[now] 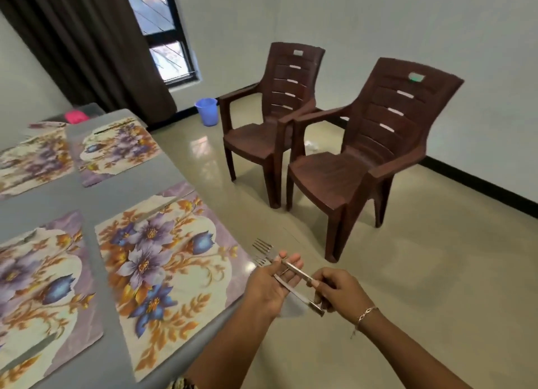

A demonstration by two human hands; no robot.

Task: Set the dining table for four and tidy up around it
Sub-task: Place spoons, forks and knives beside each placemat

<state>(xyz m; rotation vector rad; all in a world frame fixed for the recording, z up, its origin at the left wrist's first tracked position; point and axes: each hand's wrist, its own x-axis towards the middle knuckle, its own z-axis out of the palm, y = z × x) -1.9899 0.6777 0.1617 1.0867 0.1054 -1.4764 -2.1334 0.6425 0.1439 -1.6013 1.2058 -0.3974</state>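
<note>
off the table's [87, 196] right edge, over the floor: both hands on a small bunch of forks [263, 248]. count unclear, at least two sets of tines show.

left hand [270, 286]: palm up, fingers [291, 262] fairly straight, not closed round anything. fork shafts lie across them, tines pointing away towards the upper left, past the fingertips.

right hand [340, 292]: fingers curled, pinching the handle ends of the forks. thin bracelet [367, 313] on the wrist.

forks are held in the air, just beside the corner of the nearest mat, not touching the table.

table: grey top, four floral mats [166, 272] laid in two pairs, near and far. nothing on the mats. a pink object [76, 116] at the far end, too blurred to name.

room: two brown chairs [349, 173] side by side on the tiled floor, well apart from the table, backs near the wall. blue bucket [206, 111] by the far chair, under the window [163, 33]. dark curtain [96, 44] drawn to the left of it.
</note>
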